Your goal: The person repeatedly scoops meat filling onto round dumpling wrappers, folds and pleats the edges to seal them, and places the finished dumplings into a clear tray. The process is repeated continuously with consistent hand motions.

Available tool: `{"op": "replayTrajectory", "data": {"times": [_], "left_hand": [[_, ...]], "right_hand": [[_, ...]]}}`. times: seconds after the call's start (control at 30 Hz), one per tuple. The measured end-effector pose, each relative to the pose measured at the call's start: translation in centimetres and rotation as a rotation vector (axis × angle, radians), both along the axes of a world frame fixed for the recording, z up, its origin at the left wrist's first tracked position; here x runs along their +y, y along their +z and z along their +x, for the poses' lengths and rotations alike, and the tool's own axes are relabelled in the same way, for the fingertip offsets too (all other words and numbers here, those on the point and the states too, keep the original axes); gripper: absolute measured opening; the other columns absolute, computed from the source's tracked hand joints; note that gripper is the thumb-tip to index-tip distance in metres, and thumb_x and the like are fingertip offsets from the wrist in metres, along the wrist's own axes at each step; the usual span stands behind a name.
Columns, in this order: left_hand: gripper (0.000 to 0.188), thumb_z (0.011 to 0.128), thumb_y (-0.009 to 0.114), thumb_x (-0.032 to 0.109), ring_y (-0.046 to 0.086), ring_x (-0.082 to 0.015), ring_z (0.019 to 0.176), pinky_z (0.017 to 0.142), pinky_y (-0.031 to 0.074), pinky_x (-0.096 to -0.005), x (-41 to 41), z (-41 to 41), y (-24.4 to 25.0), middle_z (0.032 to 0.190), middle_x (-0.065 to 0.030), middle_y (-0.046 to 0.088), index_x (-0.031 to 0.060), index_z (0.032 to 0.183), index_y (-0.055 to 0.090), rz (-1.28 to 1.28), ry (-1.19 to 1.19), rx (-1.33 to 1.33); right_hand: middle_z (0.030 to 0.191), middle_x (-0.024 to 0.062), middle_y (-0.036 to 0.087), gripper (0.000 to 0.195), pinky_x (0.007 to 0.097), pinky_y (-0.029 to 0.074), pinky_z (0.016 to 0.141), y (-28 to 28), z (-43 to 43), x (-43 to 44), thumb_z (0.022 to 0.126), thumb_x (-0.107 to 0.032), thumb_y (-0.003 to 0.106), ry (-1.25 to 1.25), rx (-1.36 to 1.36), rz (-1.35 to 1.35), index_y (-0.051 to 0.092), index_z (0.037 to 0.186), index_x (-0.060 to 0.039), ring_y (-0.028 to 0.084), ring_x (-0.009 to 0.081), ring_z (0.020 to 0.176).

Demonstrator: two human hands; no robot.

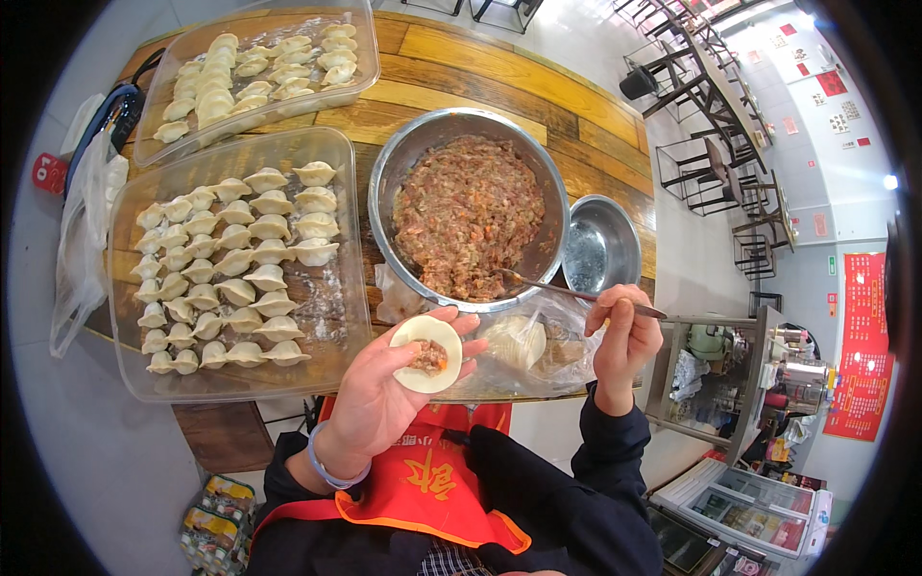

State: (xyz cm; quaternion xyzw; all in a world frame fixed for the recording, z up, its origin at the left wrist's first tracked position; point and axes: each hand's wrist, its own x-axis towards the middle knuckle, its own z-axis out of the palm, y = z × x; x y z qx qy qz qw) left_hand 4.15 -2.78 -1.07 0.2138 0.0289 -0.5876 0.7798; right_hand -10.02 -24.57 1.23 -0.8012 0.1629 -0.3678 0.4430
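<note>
A round dumpling wrapper (426,379) with a lump of meat filling (430,358) at its middle lies on my left hand (385,389), the thumb touching the filling. My right hand (625,338) holds the handle of a metal utensil (562,289), whose far end rests in the minced filling (472,209) of a large steel bowl (379,216). Stacked wrappers (517,341) sit in a clear plastic bag (558,371) between my hands and the bowl. On the left, rows of folded dumplings (235,261) stand in a floured plastic tray (353,360).
Farther back on the wooden table (461,61), a second plastic container (367,54) holds more dumplings. A smaller steel bowl (601,245) touches the large one's right side. A plastic bag (79,245) hangs at the left edge.
</note>
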Motion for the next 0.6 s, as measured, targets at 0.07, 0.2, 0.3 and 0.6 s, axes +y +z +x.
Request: {"op": "replayTrajectory", "data": {"times": [0.07,0.2,0.3,0.6], "left_hand": [[0.055,0.093,0.045,0.019,0.045,-0.0392,0.129,0.109,0.036,-0.0465,0.1,0.0,0.0,0.142,-0.0258,0.041,-0.0078,0.140,0.033,-0.002,0.001,-0.003],[0.055,0.093,0.045,0.019,0.045,-0.0391,0.129,0.109,0.036,-0.0464,0.2,0.0,0.0,0.142,-0.0259,0.041,-0.0080,0.140,0.033,-0.003,0.002,-0.007],[0.055,0.093,0.045,0.019,0.045,-0.0391,0.129,0.109,0.037,-0.0462,0.2,0.0,-0.1,0.142,-0.0261,0.041,-0.0082,0.140,0.033,-0.002,0.001,-0.004],[0.055,0.093,0.045,0.018,0.044,-0.0392,0.129,0.108,0.037,-0.0456,0.2,0.1,0.2,0.142,-0.0266,0.041,-0.0084,0.140,0.033,0.001,-0.003,-0.003]], "right_hand": [[0.072,0.0071,0.054,0.021,0.0215,0.037,0.050,0.0,-0.1,0.0,0.100,-0.008,0.044,-0.021,-0.029,0.025,0.058,0.088,0.0031,0.051,0.0096,0.053],[0.072,0.0077,0.055,0.023,0.0216,0.038,0.050,0.1,-0.2,0.0,0.100,-0.010,0.043,0.019,-0.057,0.029,0.057,0.087,0.0026,0.050,0.0096,0.052],[0.073,0.0079,0.055,0.023,0.0218,0.038,0.050,0.2,-0.3,0.2,0.100,-0.010,0.043,0.052,-0.030,-0.018,0.057,0.086,0.0025,0.050,0.0099,0.053],[0.076,0.0108,0.059,0.013,0.0239,0.042,0.053,-0.3,1.1,-0.7,0.094,0.002,0.048,0.032,-0.030,-0.299,0.059,0.089,0.0053,0.053,0.0126,0.058]]}}
